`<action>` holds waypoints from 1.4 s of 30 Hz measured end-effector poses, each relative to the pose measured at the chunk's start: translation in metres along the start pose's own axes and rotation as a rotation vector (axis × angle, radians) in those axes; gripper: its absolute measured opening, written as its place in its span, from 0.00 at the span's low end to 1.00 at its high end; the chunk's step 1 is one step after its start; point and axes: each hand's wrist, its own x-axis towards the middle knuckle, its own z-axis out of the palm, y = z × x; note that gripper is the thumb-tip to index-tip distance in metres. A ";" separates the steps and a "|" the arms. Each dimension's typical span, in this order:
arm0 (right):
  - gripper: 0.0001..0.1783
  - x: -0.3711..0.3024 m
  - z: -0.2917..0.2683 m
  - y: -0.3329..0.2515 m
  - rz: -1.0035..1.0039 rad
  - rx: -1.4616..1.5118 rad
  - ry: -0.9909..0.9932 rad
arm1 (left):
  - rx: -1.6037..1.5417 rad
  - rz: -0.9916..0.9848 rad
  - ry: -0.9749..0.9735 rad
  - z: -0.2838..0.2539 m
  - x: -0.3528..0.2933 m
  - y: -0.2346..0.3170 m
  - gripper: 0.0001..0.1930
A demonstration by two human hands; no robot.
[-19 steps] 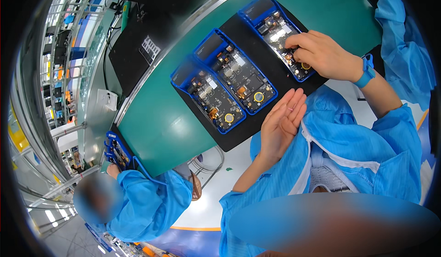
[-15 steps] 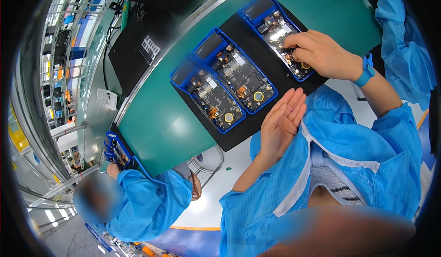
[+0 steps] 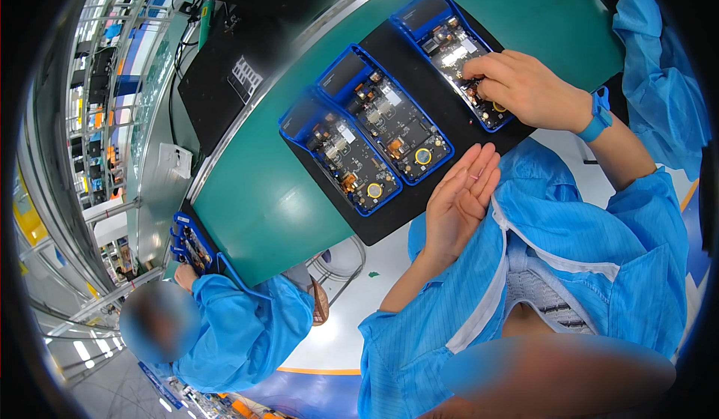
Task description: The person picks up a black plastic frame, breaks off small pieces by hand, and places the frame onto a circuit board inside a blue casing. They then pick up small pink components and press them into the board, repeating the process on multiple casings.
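My right hand is over the rightmost blue case, thumb and fingertips closed together against the circuit board inside it. Whatever those fingertips pinch is too small or hidden to make out. Below that case, my left hand lies palm up with its fingers stretched out side by side. A tiny pinkish piece rests on its fingers; its kind cannot be told. Two more blue cases, the middle one and the left one, stand side by side with circuit boards showing, each with a yellow-ringed round part.
A black mat lies under the cases on the green table. A dark panel stands beyond the metal rail. At lower left a co-worker in a blue smock handles another blue case; another blue sleeve is at right.
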 end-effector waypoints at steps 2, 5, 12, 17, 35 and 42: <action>0.06 0.001 0.000 -0.001 -0.008 -0.010 -0.004 | 0.001 -0.001 -0.003 0.000 0.000 0.000 0.25; 0.07 0.002 0.000 -0.001 -0.021 -0.027 -0.007 | 0.003 -0.006 -0.012 0.000 0.000 0.000 0.25; 0.07 0.002 -0.001 -0.003 0.006 0.000 -0.037 | 0.008 -0.006 -0.024 -0.002 0.000 0.000 0.26; 0.09 -0.010 0.003 -0.001 0.050 0.031 0.003 | 0.005 0.000 -0.026 -0.002 0.000 0.001 0.26; 0.17 -0.028 0.006 -0.033 0.222 -0.062 0.233 | -0.108 0.064 -0.169 0.001 0.003 0.004 0.28; 0.09 -0.018 0.006 -0.067 0.054 0.219 0.262 | -0.073 0.070 -0.196 0.005 0.004 0.001 0.32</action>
